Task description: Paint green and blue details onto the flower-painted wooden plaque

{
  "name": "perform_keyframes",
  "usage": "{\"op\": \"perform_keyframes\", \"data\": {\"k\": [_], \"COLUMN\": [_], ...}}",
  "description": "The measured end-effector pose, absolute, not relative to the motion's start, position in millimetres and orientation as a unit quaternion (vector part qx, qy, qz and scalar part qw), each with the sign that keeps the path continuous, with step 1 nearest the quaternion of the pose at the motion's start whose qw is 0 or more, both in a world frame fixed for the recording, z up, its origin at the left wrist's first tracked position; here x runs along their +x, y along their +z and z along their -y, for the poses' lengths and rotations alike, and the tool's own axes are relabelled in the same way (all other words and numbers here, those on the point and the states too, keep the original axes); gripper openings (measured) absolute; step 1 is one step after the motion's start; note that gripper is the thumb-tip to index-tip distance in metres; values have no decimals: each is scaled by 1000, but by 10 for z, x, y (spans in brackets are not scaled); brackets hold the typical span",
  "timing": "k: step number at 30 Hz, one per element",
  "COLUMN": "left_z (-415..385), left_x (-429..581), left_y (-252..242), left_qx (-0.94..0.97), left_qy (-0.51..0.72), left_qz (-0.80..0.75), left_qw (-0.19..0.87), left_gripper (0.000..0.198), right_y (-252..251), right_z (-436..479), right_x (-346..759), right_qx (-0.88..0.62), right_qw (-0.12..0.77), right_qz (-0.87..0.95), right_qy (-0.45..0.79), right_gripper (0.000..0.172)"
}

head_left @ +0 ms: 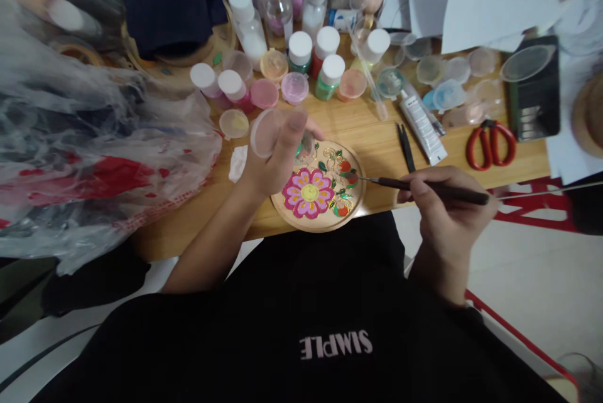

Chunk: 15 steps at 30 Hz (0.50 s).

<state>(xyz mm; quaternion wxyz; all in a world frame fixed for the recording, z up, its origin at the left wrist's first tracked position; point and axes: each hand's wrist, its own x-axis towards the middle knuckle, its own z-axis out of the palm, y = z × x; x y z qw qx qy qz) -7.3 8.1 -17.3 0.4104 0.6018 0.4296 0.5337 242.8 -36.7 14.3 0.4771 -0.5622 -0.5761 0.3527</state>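
Being gripped by the right hand (pixel 445 208), a slim dark-handled tool (pixel 390 184) is aimed at a flower-painted round wooden board (pixel 313 225) on the wooden table (pixel 257 214). A clear plastic cup (pixel 306 144), blurred, seems held by the left hand (pixel 277 167).

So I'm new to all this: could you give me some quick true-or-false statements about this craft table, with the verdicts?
1. The right hand holds a dark-handled tool. True.
2. The large flower on the round board has a blue centre. False: its centre is yellow.
3. A white-capped green jar stands beyond the board. True.
4. The white tube lies left of the tweezers. False: it lies to their right.
5. The black top reads SIMPLE. True.
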Motion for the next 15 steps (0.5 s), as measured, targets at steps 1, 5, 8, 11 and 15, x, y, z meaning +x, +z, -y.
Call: {"op": "perform_keyframes", "data": {"k": [1, 5, 8, 11, 15], "left_z": [-83, -110, -125, -125, -130], "left_x": [-73, -67, -54, -48, -59], "left_y": [-178, -231, -264, -267, -290], "left_qx": [600, 597, 596, 596, 597], "left_qy": [533, 547, 570, 566, 568], "left_qz": [-431, -419, -399, -401, -395], "left_qw": [413, 411, 401, 404, 406], "left_gripper": [77, 79, 83, 83, 85], "right_y": [143, 165, 187, 192, 181], "right_z": [366, 356, 355, 356, 353], "right_x": [2429, 2436, 2437, 2434, 2433], "right_qx": [-562, -563, -571, -575, -559], "right_qw": [477, 485, 481, 478, 488], "right_qz": [577, 572, 572, 571, 577], "right_qy": [352, 347, 339, 339, 342], "right_gripper": [6, 7, 8, 7, 8]}}
